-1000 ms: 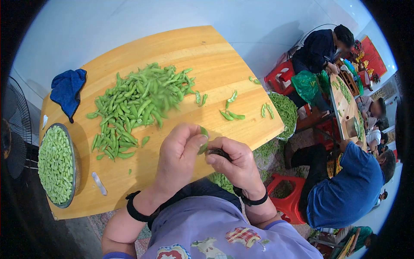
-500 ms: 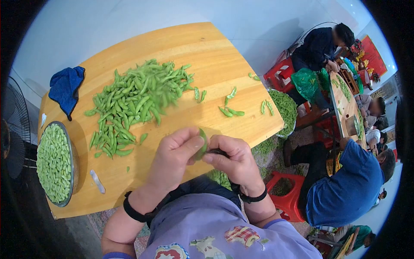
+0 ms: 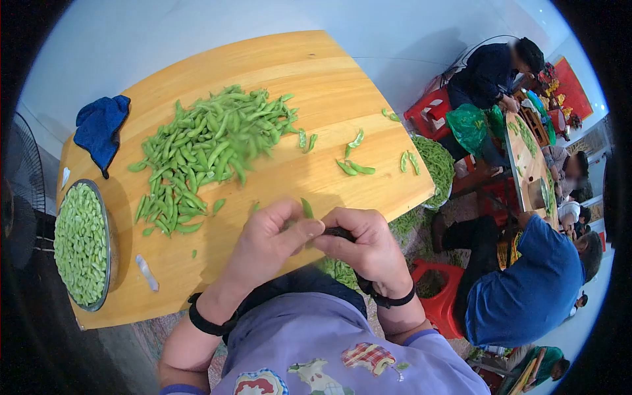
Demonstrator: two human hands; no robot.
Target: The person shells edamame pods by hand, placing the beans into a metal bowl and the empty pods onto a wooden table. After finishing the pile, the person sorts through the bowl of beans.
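Note:
Near the front edge of the wooden table (image 3: 368, 79), my left hand (image 3: 273, 240) pinches a green pod (image 3: 307, 209), whose tip sticks up above the fingers. Close beside it on the right, my right hand (image 3: 362, 243) is closed around a small dark tool (image 3: 340, 233), mostly hidden by the fingers. The two hands meet at the pod. Beyond them lies a large heap of green pods (image 3: 210, 135). A metal bowl (image 3: 110, 250) full of shelled green beans (image 3: 80, 243) stands at the table's left end.
A blue cloth (image 3: 101, 131) and a white strip (image 3: 147, 273) lie on the table. Opened pods (image 3: 356, 168) are at the right. Past the table are a basin of pods (image 3: 434, 164), a red stool (image 3: 440, 289), a person in blue (image 3: 526, 283) and other people at a second table.
My left thumb has moved right, toward my right hand, and less of the pod shows. A small green piece now shows on the table just above my left hand.

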